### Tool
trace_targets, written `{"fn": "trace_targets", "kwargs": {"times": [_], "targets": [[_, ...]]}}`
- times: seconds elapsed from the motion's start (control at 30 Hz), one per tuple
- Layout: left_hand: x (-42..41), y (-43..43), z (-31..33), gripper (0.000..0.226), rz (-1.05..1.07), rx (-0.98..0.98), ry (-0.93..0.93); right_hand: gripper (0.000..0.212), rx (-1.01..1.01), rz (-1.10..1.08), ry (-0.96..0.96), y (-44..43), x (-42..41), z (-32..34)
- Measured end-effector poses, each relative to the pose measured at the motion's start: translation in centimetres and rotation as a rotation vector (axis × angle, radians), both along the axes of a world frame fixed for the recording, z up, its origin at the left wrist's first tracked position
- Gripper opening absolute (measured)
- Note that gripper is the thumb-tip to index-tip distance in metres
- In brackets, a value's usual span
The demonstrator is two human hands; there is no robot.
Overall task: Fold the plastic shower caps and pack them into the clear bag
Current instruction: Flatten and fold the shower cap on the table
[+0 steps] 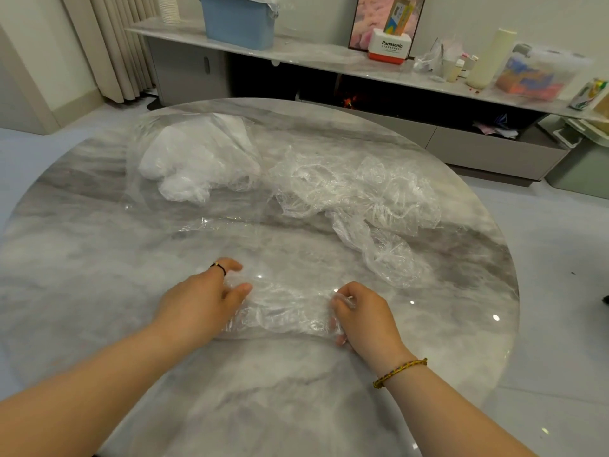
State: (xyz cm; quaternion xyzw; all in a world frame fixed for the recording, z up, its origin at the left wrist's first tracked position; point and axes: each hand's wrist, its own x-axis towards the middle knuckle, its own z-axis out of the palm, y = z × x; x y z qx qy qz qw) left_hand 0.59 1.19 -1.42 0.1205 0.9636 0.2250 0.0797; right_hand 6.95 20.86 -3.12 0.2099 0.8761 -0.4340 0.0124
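On your round grey marble table [99, 291], the big clear bag [197, 159] sits far back beside crinkly loose caps [356, 196]. Your left hand [201, 301] presses flat and your right hand [365, 315] pinches one thin see-through plastic shower cap [286, 308].

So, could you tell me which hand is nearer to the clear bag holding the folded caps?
Left. The left hand lies below the clear bag, on the same side of the table; the right hand sits further right.
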Motion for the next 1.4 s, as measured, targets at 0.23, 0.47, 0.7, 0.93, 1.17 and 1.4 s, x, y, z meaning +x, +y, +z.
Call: {"fn": "trace_targets", "kwargs": {"times": [0.23,0.47,0.7,0.93,1.17,1.4], "targets": [[1.6,1.7,-3.2,0.046,-0.508,-0.055,0.683,0.013,0.020,-0.046,-0.026,-0.4,-0.2,0.1],[1.2,1.9,-5.4,0.055,-0.478,-0.278,0.428,0.041,0.741,-0.009,0.088,-1.0,0.0,0.3],[1.3,2.7,-6.0,0.066,-0.471,-0.351,0.287,0.045,0.869,0.284,0.171,-2.4,0.2,-1.9],[1.5,3.5,-6.1,0.070,-0.527,-0.353,0.261,0.091,0.703,0.437,-0.060,-1.7,0.0,-2.2],[1.5,3.1,-5.6,0.107,-0.494,-0.328,0.237,0.104,0.647,0.508,-0.078,-1.5,0.0,-2.3],[1.7,3.0,-4.5,0.107,-0.541,-0.263,0.155,0.074,0.476,0.306,-0.008,-0.4,-0.2,0.0]]}}
